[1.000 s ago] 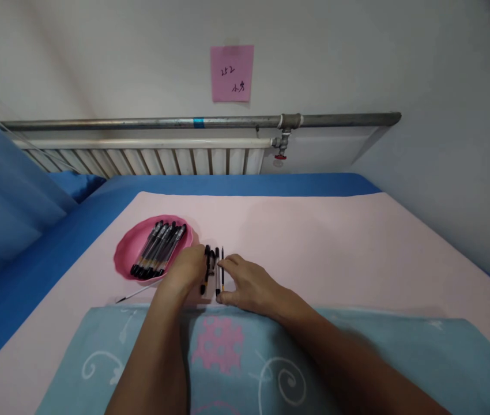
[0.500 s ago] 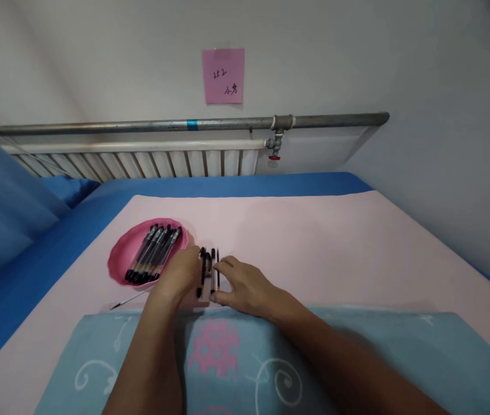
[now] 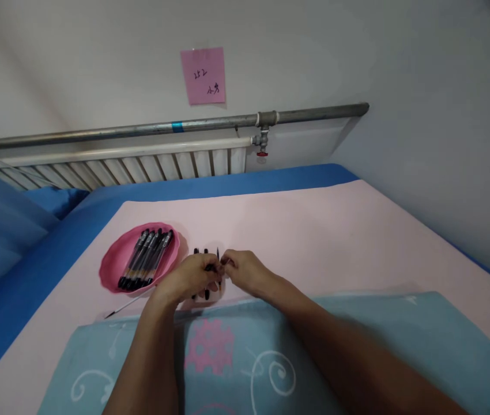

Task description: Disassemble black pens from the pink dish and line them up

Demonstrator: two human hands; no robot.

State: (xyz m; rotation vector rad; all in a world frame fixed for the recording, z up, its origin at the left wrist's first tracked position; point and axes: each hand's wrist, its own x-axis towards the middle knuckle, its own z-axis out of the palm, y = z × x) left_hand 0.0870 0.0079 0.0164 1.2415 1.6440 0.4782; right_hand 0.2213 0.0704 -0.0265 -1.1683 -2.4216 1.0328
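A blue patterned cloth (image 3: 245, 340) covers the table's (image 3: 297, 230) near edge. Just beyond it, a thin stick (image 3: 128, 304) lies beside a pink bowl (image 3: 110, 259) of black pens (image 3: 145, 259), toward the left edge. Over more pens (image 3: 206, 294), a person's left hand (image 3: 188, 275) grasps a small black piece (image 3: 210, 267); the right hand's (image 3: 247, 271) fingertips meet it, their hold unclear. Past the far edge stands a radiator (image 3: 161, 167).
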